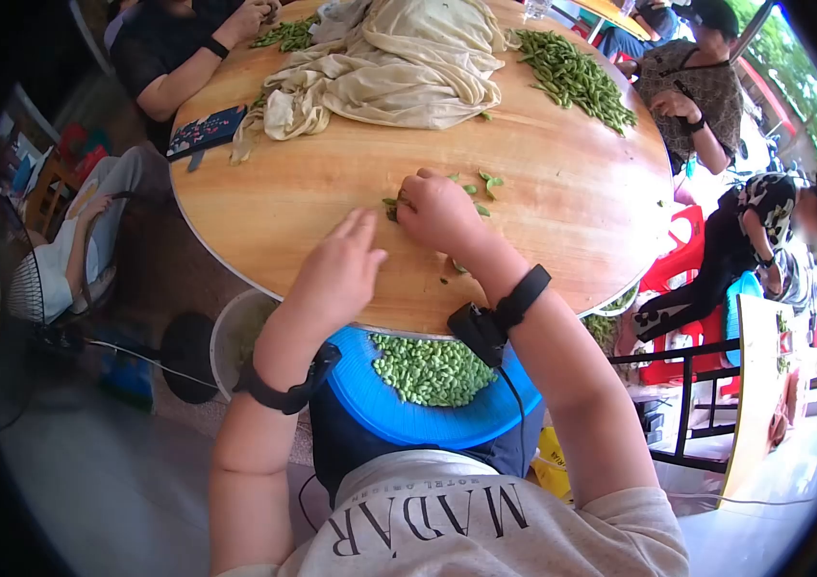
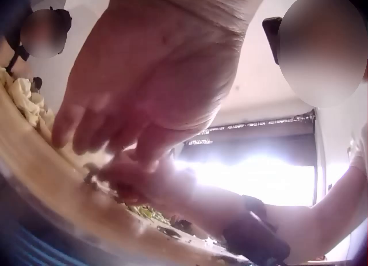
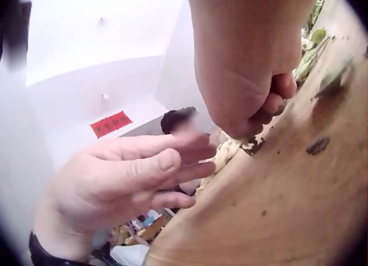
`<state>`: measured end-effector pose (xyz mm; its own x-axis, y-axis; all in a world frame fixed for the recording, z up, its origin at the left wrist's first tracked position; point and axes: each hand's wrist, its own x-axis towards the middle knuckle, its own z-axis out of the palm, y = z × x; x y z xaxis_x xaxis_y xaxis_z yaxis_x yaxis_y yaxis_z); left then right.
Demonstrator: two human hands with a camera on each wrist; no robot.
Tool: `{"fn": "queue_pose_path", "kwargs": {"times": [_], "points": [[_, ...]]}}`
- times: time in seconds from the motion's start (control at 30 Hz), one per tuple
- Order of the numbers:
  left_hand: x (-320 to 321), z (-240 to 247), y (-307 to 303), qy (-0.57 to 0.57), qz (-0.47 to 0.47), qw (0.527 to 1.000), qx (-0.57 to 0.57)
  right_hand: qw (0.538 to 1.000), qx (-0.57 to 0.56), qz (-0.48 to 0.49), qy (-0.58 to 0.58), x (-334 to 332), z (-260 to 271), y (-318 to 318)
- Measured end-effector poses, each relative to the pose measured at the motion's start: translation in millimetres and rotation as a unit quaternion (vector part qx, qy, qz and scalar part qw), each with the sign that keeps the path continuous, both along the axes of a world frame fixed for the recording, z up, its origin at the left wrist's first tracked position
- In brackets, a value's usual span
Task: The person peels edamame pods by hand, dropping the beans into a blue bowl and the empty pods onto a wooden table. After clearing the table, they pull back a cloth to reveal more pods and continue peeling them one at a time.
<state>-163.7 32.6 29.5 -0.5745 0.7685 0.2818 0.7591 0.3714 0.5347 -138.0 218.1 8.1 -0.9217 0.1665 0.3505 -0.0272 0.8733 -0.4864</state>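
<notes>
At the near edge of the round wooden surface [image 1: 284,212], a person seated with a blue basket [image 1: 351,385] over the lap works at small green bits; the step in hand looks like picking at them with the fingertips. The right hand [image 1: 442,212] is down at the wood, its grip narrow, fingers curled, apparently pinching a small green piece [image 1: 390,208] at the tips; fingers hide most of it, so exact contact can't be told. The left hand [image 1: 332,274] is just beside, not touching the right, grip wide and loose, fingers extended, nothing seen in it. More loose green bits [image 1: 490,183] lie beyond the right hand; shelled beans [image 1: 433,370] sit in the basket, partly under the surface edge. To do it well: pinch lightly with thumb and fingertips, low against the wood, so the piece neither squashes nor skids off. Best to use the left hand as a stop or second pinch, clear of the right fingertips. Small flat scraps probably come up better if swept together first than nipped singly. Short moves suit; a wide sweep toward the body could drop scraps among the beans, since the basket is right below the edge.
</notes>
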Motion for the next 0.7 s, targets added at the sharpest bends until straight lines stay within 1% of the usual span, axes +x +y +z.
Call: {"fn": "queue_pose_path", "kwargs": {"times": [0.03,0.13,0.23,0.27,0.33,0.43,0.5,0.57,0.67,0.7], "points": [[2.2,-1.4,6.1,0.001,-0.025,1.0,-0.016,1.0,-0.003,-0.002,0.003,1.6,1.0,-0.4],[6.6,-1.4,26.3,0.043,-0.096,0.993,-0.047,0.992,-0.085,-0.037,0.086,21.7,23.7,11.7],[2.6,-16.3,41.3,0.108,-0.076,0.981,-0.141,0.984,-0.153,-0.048,0.077,58.9,53.0,15.7],[4.6,-15.8,43.5,0.085,-0.076,0.981,-0.158,0.985,-0.151,-0.061,0.055,72.5,57.7,18.8],[8.7,-11.4,46.8,0.041,-0.075,0.978,-0.192,0.978,-0.193,-0.069,0.033,97.0,59.1,22.7],[33.7,-16.5,55.2,0.073,-0.146,0.967,-0.197,0.961,-0.262,-0.087,0.005,125.2,62.5,21.9],[56.3,-9.2,62.6,0.105,-0.15,0.961,-0.206,0.951,-0.293,-0.101,-0.006,136.2,65.4,20.1],[68.7,-5.2,66.8,0.125,-0.159,0.96,-0.195,0.951,-0.293,-0.099,0.012,144.2,61.5,19.1],[62.7,-12.5,80.0,0.163,-0.154,0.948,-0.224,0.952,-0.29,-0.1,0.024,156.6,61.6,17.2],[58.1,-17.8,82.1,0.154,-0.138,0.956,-0.207,0.952,-0.289,-0.1,0.026,160.4,62.4,16.9]]}}
